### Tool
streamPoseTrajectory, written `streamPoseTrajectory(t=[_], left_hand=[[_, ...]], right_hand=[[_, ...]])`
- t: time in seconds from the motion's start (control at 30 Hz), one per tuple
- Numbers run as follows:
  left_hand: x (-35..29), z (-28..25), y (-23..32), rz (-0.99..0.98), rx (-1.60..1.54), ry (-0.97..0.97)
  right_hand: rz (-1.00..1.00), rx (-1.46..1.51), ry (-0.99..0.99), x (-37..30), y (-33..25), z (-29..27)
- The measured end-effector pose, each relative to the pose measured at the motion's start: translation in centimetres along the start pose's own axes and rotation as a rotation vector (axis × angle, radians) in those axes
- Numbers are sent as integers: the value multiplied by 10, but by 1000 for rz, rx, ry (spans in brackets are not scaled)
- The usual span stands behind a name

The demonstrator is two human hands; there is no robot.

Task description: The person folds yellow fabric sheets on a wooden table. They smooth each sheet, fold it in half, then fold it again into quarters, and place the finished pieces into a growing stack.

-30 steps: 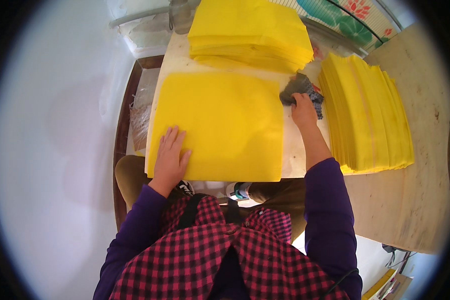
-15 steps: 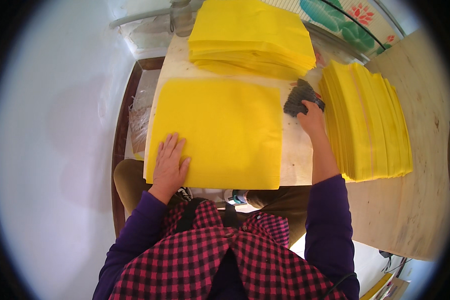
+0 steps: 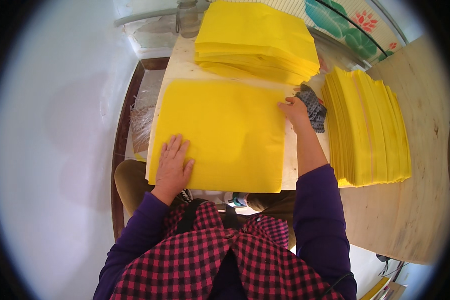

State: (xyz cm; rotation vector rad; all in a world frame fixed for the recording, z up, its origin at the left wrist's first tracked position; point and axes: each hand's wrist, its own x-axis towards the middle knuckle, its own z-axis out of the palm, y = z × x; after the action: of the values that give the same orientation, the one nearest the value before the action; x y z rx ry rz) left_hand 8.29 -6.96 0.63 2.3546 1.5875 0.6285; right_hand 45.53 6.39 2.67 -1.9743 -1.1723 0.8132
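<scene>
A large yellow cloth sheet [image 3: 220,135] lies flat before me on a pale wooden table. My left hand [image 3: 172,167] rests on its lower left part, palm down with the fingers stretched out. At the sheet's upper right edge is my right hand [image 3: 296,112], its fingers bent and pinched together on that edge. Just right of this hand lies a crumpled dark grey textured cloth [image 3: 312,109], which it does not hold. How many layers lie under the top sheet cannot be seen.
A thick stack of yellow sheets [image 3: 257,37] stands at the back of the table. On the right is another yellow stack [image 3: 367,130], with its layered edges showing. A clear bottle [image 3: 187,20] stands at the back left. A white wall [image 3: 60,140] borders the left side.
My right hand has let go of the grey cloth and moved left to the yellow sheet's edge. The grey cloth sits slightly further right. My left hand stays in place.
</scene>
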Motion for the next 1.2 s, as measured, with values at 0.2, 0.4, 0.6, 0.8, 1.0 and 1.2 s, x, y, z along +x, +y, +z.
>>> streamPoseTrajectory(t=[0.2, 0.4, 0.6, 0.8, 1.0, 1.2], left_hand=[[-1, -1, 1, 2, -7, 0], [0, -2, 1, -6, -18, 0], [-2, -2, 1, 4, -15, -6], [-1, 0, 0, 8, 8, 7], [-3, -1, 1, -10, -10, -11], [-3, -1, 0, -13, -21, -3]], right_hand=[[-36, 191, -133, -4, -6, 0], [-560, 43, 130, -27, 8, 10], [-464, 100, 190, -23, 21, 4], [-514, -15, 158, -57, 12, 11], [-679, -289, 5, -77, 18, 33], [-604, -272, 218, -68, 33, 28]])
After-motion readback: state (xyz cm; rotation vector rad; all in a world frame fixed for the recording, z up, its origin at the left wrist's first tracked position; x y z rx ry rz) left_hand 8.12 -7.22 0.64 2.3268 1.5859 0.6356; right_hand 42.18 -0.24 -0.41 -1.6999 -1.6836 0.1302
